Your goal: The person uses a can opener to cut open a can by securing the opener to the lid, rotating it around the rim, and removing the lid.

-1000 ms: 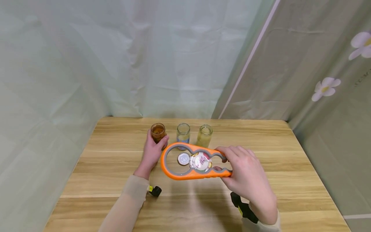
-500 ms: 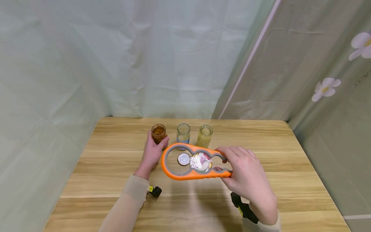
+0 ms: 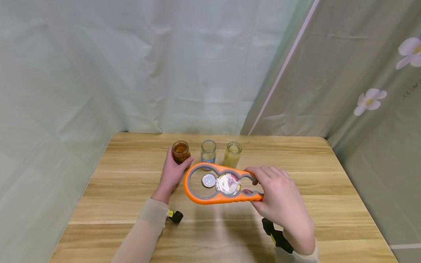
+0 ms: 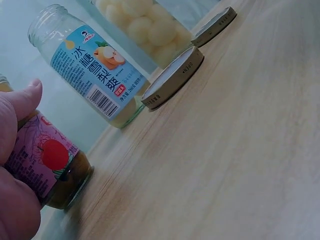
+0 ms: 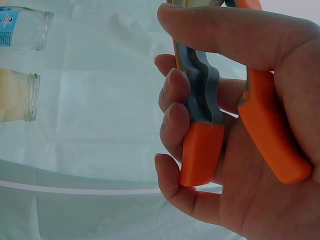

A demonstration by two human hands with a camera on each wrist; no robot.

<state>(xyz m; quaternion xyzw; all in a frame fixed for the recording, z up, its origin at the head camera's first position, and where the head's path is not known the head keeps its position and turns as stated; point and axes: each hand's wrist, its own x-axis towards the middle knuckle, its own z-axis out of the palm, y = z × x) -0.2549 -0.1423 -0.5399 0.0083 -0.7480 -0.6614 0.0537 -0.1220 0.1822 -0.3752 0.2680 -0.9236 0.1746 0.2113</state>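
Observation:
My left hand (image 3: 173, 173) grips an open glass jar (image 3: 181, 156) of brown contents, standing upright on the table. Its pink label with a red fruit faces the left wrist camera. With my right hand (image 3: 284, 197) I hold the two handles of an orange and grey jar opener (image 3: 223, 198) above the table. A patterned jar lid (image 3: 228, 183) sits in the opener's middle ring. Through its larger ring a white lid (image 3: 208, 180) shows, lying on the table. Two lids, a nearer lid (image 4: 175, 80) and a farther lid (image 4: 215, 27), lie there in the left wrist view.
Right of the brown jar stand two more uncapped jars: a blue-labelled jar (image 3: 208, 151) and a jar of pale round fruit (image 3: 232, 155). The wooden table (image 3: 131, 149) ends at a hanging curtain (image 3: 204, 73) behind them.
The brown jar in my left hand has shifted very slightly to the right and nearer. My right hand and the opener stay almost still.

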